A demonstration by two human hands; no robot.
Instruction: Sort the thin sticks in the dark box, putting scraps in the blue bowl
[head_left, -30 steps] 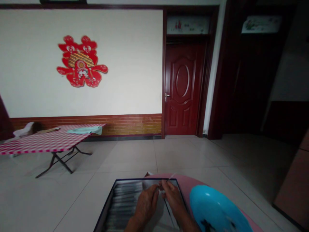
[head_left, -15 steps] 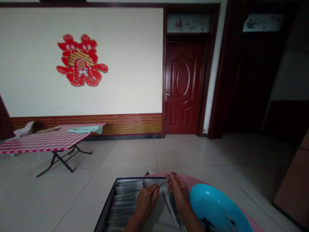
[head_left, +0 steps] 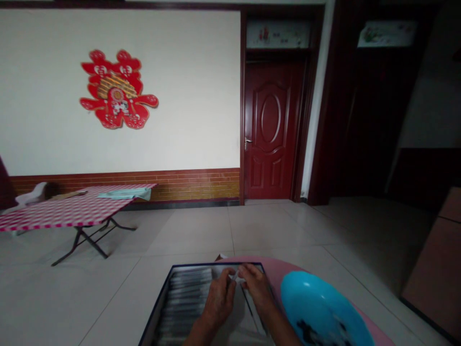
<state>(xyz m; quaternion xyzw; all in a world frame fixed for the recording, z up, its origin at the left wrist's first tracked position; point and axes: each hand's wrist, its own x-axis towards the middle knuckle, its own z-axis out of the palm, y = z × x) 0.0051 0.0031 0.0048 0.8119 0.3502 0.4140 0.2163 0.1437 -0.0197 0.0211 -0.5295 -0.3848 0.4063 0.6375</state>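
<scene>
My left hand (head_left: 219, 302) and my right hand (head_left: 258, 289) meet fingertip to fingertip over a dark-edged shallow box (head_left: 163, 298) at the bottom of the view. Both hands are closed in a pinch on a small pale piece (head_left: 237, 277) between them; what it is I cannot make out. Rows of thin silvery strips (head_left: 187, 298) fill the left part of the box. A few dark thin sticks (head_left: 252, 310) lie in the box under my right hand.
A blue round basin (head_left: 317, 312) sits to the right on a pink round surface (head_left: 281, 271). A folding table with a red checked cloth (head_left: 72, 209) stands at the left wall. A dark red door (head_left: 272, 129) is straight ahead across the tiled floor.
My hands drew together again over the box after my right hand had moved right with a thin stick. The view shifted slightly.
</scene>
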